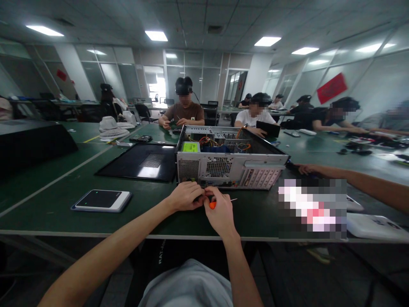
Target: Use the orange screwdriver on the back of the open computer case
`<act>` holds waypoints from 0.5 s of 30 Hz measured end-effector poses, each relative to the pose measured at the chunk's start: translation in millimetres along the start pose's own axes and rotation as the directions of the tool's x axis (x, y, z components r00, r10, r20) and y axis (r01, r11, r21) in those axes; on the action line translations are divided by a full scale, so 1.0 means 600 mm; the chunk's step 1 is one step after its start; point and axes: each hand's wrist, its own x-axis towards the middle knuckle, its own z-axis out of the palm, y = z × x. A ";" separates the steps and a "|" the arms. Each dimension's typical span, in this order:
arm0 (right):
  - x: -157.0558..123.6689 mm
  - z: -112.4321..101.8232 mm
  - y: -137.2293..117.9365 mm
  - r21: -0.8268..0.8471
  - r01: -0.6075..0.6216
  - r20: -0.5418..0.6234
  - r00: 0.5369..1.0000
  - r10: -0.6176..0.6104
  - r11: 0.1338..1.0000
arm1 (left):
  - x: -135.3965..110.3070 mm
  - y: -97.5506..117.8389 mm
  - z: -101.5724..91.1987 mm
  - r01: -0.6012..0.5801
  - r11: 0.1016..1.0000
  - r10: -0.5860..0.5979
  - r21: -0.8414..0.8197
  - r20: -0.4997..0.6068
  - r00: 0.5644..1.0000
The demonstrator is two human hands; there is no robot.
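An open desktop computer case lies on its side in front of me, its rear panel with vents, ports and slot covers facing me. Cables and a power supply with a yellow-green label show inside. My left hand is closed at the lower edge of the rear panel, near the ports; what its fingertips hold is hidden. My right hand meets it there, fingers curled around a screwdriver with an orange handle. The thin shaft sticks out to the right, away from the case.
A black side panel lies left of the case. Nearer me is a white-edged device with a dark top. White fans stand farther back. At right, a co-worker's arm reaches in beside a white device. Other people sit across the green table.
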 end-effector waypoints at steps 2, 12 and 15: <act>-0.001 -0.001 -0.002 0.000 -0.003 0.015 1.000 0.003 1.000 | -0.001 -0.001 0.001 0.009 1.000 -0.009 -0.010 -0.003 1.000; -0.006 -0.003 -0.003 0.023 0.022 -0.029 0.999 -0.021 0.999 | -0.003 -0.006 -0.008 0.104 0.993 -0.104 -0.051 -0.009 0.995; -0.012 -0.009 -0.004 0.048 0.021 -0.095 0.995 -0.017 0.999 | -0.005 -0.010 -0.010 0.127 0.990 -0.128 -0.064 0.001 0.992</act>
